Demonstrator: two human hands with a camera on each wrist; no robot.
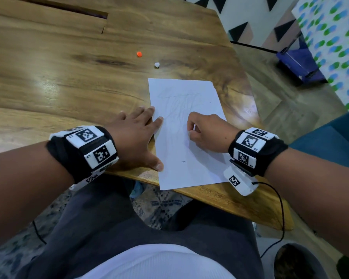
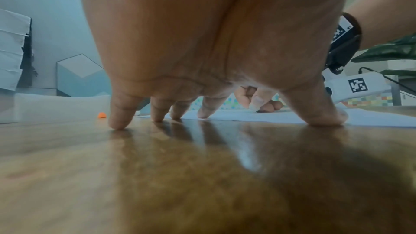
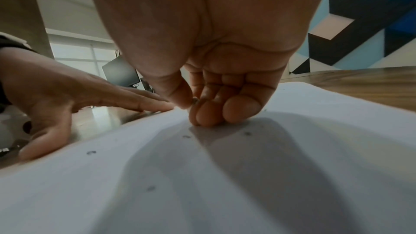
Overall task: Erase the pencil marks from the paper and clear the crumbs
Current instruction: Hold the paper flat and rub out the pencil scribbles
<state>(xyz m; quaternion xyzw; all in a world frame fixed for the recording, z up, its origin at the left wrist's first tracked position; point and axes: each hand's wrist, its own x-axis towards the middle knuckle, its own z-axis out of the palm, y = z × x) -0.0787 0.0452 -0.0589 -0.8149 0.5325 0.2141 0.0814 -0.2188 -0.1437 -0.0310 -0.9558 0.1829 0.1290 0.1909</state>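
A white sheet of paper (image 1: 191,172) lies on the wooden table (image 1: 69,87), with faint pencil marks (image 1: 177,105) across its upper half. My left hand (image 1: 141,137) lies flat with spread fingers, its fingertips (image 2: 203,115) and thumb pressing the paper's left edge. My right hand (image 1: 197,129) rests curled on the middle of the sheet and pinches a small white eraser (image 1: 194,127), mostly hidden by thumb and fingers (image 3: 209,111). Grey crumbs (image 3: 91,152) lie scattered over the paper (image 3: 225,193) near my wrist.
A small orange piece (image 1: 139,54) and a white lump (image 1: 157,65) sit on the table beyond the paper. The sheet's near corner overhangs the table's front edge (image 1: 220,200). A cable (image 1: 281,208) trails from my right wrist. A long slot (image 1: 69,8) runs along the far left.
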